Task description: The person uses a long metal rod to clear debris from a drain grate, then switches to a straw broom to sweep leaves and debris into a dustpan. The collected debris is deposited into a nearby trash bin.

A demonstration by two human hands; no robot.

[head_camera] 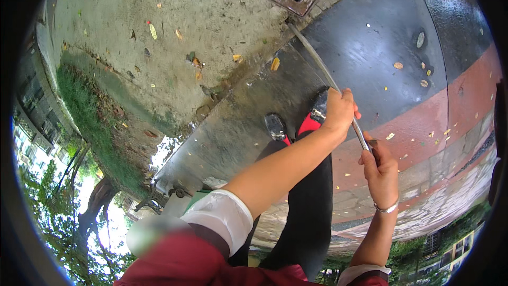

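A long metal bar (317,57) runs at a slant from the ground toward me. Its far tip meets the concrete at a dark spot, just off the near corner of a rusty metal drain grate (295,2). My left hand (338,112) is wrapped around the middle of the bar. Nearer to me, my right hand (381,171) grips the bar's near end, and a metal bracelet or watch band circles that wrist. The palm and fingers hide the near end itself. Both arms are stretched out, and the grate lies flat with several slots.
My black shoes (275,126) stand on wet dark paving (254,99), close below the bar. Concrete ground (119,4) with fallen leaves spreads left, edged by a grass strip (79,95). Red paving (420,123) lies right. A tree trunk (95,198) rises at lower left.
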